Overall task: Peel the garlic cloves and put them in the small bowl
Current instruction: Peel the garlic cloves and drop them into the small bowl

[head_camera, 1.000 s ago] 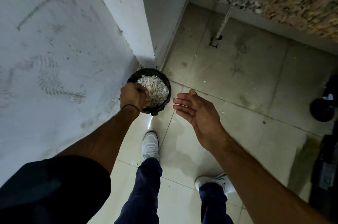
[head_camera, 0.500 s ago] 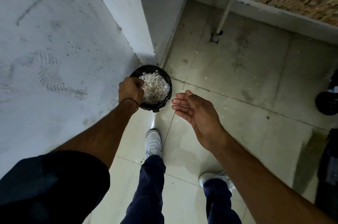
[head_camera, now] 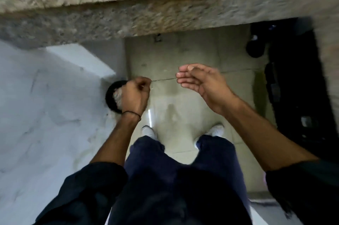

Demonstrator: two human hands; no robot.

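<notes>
Left hand (head_camera: 135, 94): fingers clenched into a loose fist, thumb against the forefinger, nothing visible in them; it hangs over the right part of the black bin.
Right hand (head_camera: 200, 81): fingers released, held together and lightly cupped, palm turned to the left, holding nothing, well apart from the left hand.
Black bin (head_camera: 109, 96): on the floor (head_camera: 183, 56) against the corner of the white wall (head_camera: 36, 96), partly hidden by the left hand.
Pale scraps (head_camera: 118, 96): inside the bin, blurred, only a sliver showing.
Wrist band (head_camera: 131, 112): thin and dark, on the left wrist.
Desk (head_camera: 165, 19): speckled stone edge across the top, blurred.
Shoes (head_camera: 148, 131): white, on the tiles below dark trousers (head_camera: 174, 169).
</notes>
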